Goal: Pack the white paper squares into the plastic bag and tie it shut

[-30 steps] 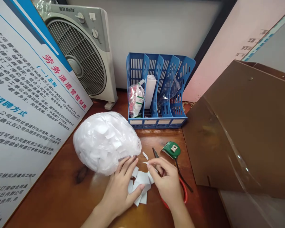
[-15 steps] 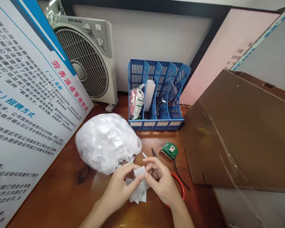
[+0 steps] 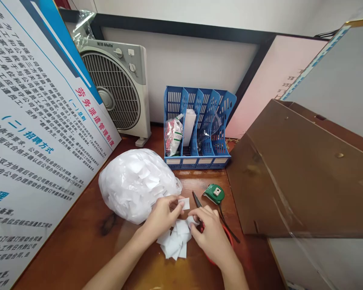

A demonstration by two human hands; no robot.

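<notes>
Two bare forearms, sleeveless as far as visible; hands (image 3: 166,215) ungloved, ringless; nails short, unpainted

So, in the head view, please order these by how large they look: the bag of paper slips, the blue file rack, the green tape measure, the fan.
1. fan and bag of paper slips: they look about alike, and the bag is nearer, so no ranking.
3. blue file rack.
4. green tape measure, clearly smallest.
</notes>
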